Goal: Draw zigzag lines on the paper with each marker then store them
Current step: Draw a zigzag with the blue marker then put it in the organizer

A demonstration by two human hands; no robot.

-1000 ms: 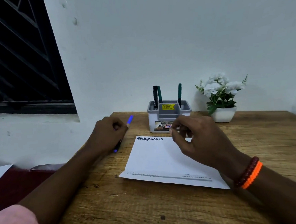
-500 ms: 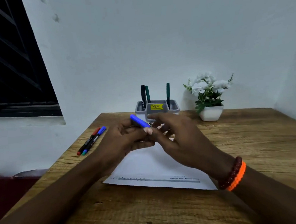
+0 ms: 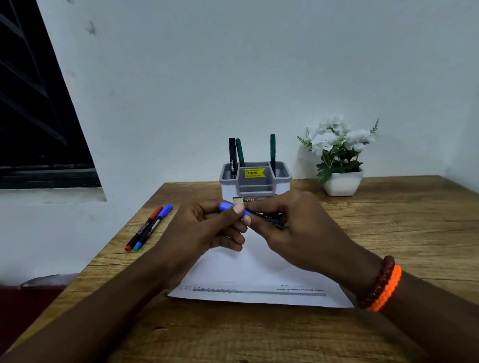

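Whereas a second ago the left hand (image 3: 204, 228) gripped the blue-capped marker (image 3: 251, 213) at the table's left side and the right hand (image 3: 294, 228) hovered curled over the paper, both now meet above the sheet, much as they did half a second ago. The left thumb and fingers pinch the blue cap end, while the right fingers curl round the dark barrel, so the marker lies nearly level between the two hands, cap toward the left. Whether the cap has begun to part from the barrel cannot be told. Beneath the hands lies the white paper (image 3: 255, 275), its near edge carrying a grey printed band; the black zigzag seen earlier at its far edge is hidden behind the hands.

Just beyond the hands stands the grey pen holder (image 3: 256, 180) with a yellow price sticker on its middle section. Its left compartment holds a black marker (image 3: 233, 156) and a green marker (image 3: 240, 153), both upright; a second green marker (image 3: 273, 151) stands in the right compartment.

To the left, well apart from the hands, a red marker (image 3: 144, 229) and a blue marker (image 3: 154, 227) lie side by side, touching, on the wooden table (image 3: 404, 241). A white pot of white flowers (image 3: 340, 158) sits at the back right by the wall
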